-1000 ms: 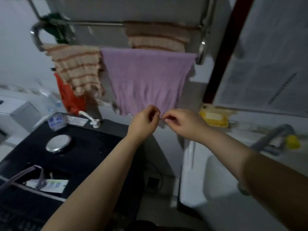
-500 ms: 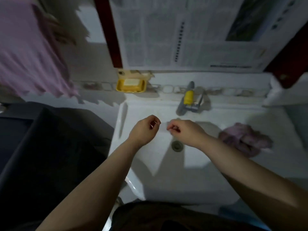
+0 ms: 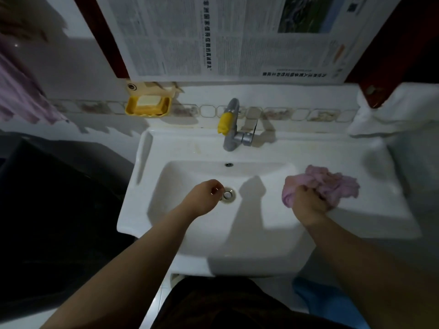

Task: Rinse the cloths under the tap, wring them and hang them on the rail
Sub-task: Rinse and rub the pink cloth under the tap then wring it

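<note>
One hand (image 3: 308, 202) grips cloth (image 3: 332, 184) — sink (image 3: 370, 210) ledge.

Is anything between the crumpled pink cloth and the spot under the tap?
Nothing visible. The right hand grips the pink cloth on the sink's right ledge. The basin below the tap is bare; the left hand hovers by the drain, holding nothing.

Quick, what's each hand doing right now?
Left hand: loosely curled above the sink, holding nothing.
Right hand: gripping the pink cloth.
</note>
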A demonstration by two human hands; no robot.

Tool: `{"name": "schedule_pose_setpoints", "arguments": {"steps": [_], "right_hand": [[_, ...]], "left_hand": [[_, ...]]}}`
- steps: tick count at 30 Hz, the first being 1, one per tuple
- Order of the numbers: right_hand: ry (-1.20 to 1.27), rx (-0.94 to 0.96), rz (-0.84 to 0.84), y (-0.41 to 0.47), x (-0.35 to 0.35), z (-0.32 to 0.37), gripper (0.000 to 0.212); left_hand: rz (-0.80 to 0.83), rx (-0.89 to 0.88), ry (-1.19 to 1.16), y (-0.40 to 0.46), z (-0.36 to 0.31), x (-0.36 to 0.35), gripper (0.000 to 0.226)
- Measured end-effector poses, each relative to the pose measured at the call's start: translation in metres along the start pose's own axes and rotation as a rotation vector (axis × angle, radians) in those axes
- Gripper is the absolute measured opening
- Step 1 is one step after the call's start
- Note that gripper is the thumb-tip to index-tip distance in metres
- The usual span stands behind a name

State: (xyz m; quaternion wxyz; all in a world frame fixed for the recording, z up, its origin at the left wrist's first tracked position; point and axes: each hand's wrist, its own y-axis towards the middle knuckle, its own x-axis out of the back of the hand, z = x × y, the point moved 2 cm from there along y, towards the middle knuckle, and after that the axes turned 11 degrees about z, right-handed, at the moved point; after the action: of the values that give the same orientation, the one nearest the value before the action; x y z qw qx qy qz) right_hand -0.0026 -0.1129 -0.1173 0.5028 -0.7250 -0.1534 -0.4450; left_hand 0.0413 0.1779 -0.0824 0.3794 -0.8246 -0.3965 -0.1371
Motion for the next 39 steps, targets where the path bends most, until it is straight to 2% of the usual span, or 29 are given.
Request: {"name": "schedule_pose_setpoints", "arguments": {"steps": [1,5,8,11,12,15,18,19,21,24,26,28,29,32,35,39], "right_hand": [[0.089,0.030,-0.003,0.001,-0.002,0.001,0.040],[0.566,0.264,-0.224,-0.020,0.010,0.030,0.021],[0.949,0.529,-0.063,-0.053,0.028,0.068,0.014],[1.053,0.716,0.172,-0.083,0.043,0.097,0.019],[1.024,0.800,0.232,-0.093,0.045,0.103,0.024],[0.857,0.974,0.364,-0.109,0.042,0.115,0.030],[0.716,1.003,0.477,-0.106,0.029,0.113,0.035],[0.696,0.982,0.515,-0.102,0.023,0.112,0.040],[0.712,0.864,0.655,-0.095,0.014,0.108,0.047],[0.726,0.551,0.879,-0.082,-0.002,0.105,0.032],[0.625,0.441,0.807,-0.059,-0.016,0.106,0.024],[0.529,0.395,0.694,-0.030,-0.029,0.108,0.028],[0.499,0.374,0.663,-0.015,-0.033,0.111,0.032],[0.397,0.394,0.640,0.019,-0.043,0.127,0.049],[0.227,0.463,0.638,0.043,-0.057,0.148,0.064],[-0.007,0.406,0.688,0.050,-0.073,0.173,0.066]], "left_hand": [[0.002,0.012,-0.006,0.001,0.000,-0.001,0.020],[0.030,0.032,-0.173,-0.003,-0.010,-0.008,0.040],[0.163,0.129,-0.408,-0.010,-0.015,-0.016,0.068],[0.229,0.220,-0.459,-0.011,-0.009,-0.016,0.090],[0.226,0.239,-0.552,-0.009,-0.005,-0.015,0.093],[0.200,0.236,-0.941,-0.006,0.006,-0.010,0.073],[-0.111,0.194,-1.034,-0.001,0.019,0.001,0.036],[-0.203,0.187,-1.029,-0.002,0.022,0.005,0.030],[-0.246,0.220,-0.984,-0.005,0.032,0.010,0.028],[-0.066,0.359,-0.680,-0.002,0.048,0.009,0.036],[0.094,0.507,-0.338,-0.006,0.053,0.009,0.039],[0.082,0.488,-0.061,-0.014,0.048,0.014,0.037],[0.056,0.480,0.001,-0.017,0.047,0.016,0.036],[-0.020,0.503,0.007,-0.020,0.055,0.018,0.027],[-0.039,0.450,-0.012,-0.019,0.054,0.018,0.033],[-0.005,0.402,0.014,-0.018,0.052,0.018,0.030]]}}
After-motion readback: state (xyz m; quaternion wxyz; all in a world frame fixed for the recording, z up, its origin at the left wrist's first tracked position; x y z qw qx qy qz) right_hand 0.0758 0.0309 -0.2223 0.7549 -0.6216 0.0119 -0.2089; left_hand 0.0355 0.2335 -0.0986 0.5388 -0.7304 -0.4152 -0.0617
